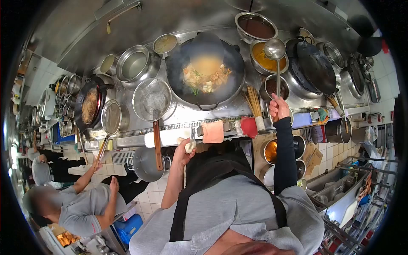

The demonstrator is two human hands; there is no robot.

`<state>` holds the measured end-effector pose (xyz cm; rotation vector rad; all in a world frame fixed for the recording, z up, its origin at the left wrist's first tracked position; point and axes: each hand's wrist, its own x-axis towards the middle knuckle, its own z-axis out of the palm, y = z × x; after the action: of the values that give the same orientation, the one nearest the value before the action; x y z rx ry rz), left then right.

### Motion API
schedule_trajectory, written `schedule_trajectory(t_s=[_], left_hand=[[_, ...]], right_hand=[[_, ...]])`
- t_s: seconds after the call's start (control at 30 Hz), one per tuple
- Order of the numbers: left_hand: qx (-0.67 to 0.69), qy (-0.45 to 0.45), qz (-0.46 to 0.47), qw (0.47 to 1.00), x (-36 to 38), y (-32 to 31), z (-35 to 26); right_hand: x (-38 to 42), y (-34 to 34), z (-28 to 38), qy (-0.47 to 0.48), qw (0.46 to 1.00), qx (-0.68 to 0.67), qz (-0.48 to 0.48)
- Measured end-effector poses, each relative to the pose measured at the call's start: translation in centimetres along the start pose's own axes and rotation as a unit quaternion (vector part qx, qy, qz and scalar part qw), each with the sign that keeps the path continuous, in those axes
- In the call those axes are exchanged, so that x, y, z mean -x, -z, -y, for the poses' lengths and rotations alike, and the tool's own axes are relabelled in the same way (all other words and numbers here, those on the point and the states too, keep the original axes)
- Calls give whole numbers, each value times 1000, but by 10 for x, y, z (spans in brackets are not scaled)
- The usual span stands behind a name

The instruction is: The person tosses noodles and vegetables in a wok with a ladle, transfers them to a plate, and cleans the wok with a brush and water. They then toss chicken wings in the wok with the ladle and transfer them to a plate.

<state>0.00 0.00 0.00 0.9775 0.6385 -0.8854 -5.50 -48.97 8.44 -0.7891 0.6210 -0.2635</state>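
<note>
My right hand (pixel 279 108) is closed round the handle of a metal ladle (pixel 275 49). The ladle's bowl is raised over a metal pot of orange-yellow liquid (pixel 267 57). In my left hand (pixel 183 156), near the front edge of the stove, is a small crumpled whitish lump (pixel 190 146); its kind I cannot make out. Ahead of me, a large black wok (pixel 176 85) holds a steaming mix of pale pieces, orange strips and green bits (pixel 204 81). A blurred patch covers part of the wok.
A wire strainer (pixel 151 100) with a wooden handle lies left of the wok. A bamboo brush (pixel 253 104) stands right, beside a pink cloth (pixel 212 132) and a red cloth (pixel 248 126). A bowl of dark liquid (pixel 256 26) sits behind. At left, a co-worker (pixel 91 208) holds another strainer (pixel 111 117).
</note>
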Motion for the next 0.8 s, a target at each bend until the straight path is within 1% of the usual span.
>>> schedule_trajectory(t_s=[0.07,0.13,0.2,0.3,0.33,0.37,0.4,0.43,0.47,0.5,0.57,0.6,0.63,0.67,0.7,0.77,0.8], left_hand=[[11,2,-11,1000,-1,4,-2],[25,8,21,999,-12,1,8],[21,1,28,999,-5,14,5],[25,-20,55,998,-19,-6,-7],[37,-22,72,996,-27,-17,-16],[49,-26,93,994,-38,-30,-27],[35,-26,136,990,-60,-35,-34],[22,-22,132,991,-68,-51,-42],[7,-17,128,992,-75,-67,-51],[-14,-2,156,988,-97,-72,-56],[-8,-23,98,995,-102,-107,-60],[-13,-18,77,997,-112,-117,-58],[-18,-14,56,998,-124,-125,-57],[-24,-9,36,999,-136,-128,-56],[-15,-19,32,999,-146,-127,-54],[3,-37,24,999,-159,-125,-51],[19,-41,41,998,-150,-127,-53]], right_hand=[[7,-2,1,-8,999,-36,38],[29,-12,21,-23,999,15,45],[50,-30,12,-45,996,61,55],[29,-49,2,-112,985,47,125],[8,-54,-18,-139,974,-89,155],[-20,-64,-38,-187,944,-143,231],[-15,-102,-55,-96,989,52,95],[-7,-131,-77,-39,989,140,19],[-8,-142,-96,-10,980,198,-4],[-11,-138,-109,1,962,273,10],[-12,-119,-140,24,908,418,34],[-13,-91,-161,146,805,571,68],[-8,-66,-175,260,663,695,99],[38,-89,-137,100,676,724,100],[47,-84,-127,62,638,762,92],[60,-82,-104,82,617,779,77],[50,-84,-109,83,611,785,62]])
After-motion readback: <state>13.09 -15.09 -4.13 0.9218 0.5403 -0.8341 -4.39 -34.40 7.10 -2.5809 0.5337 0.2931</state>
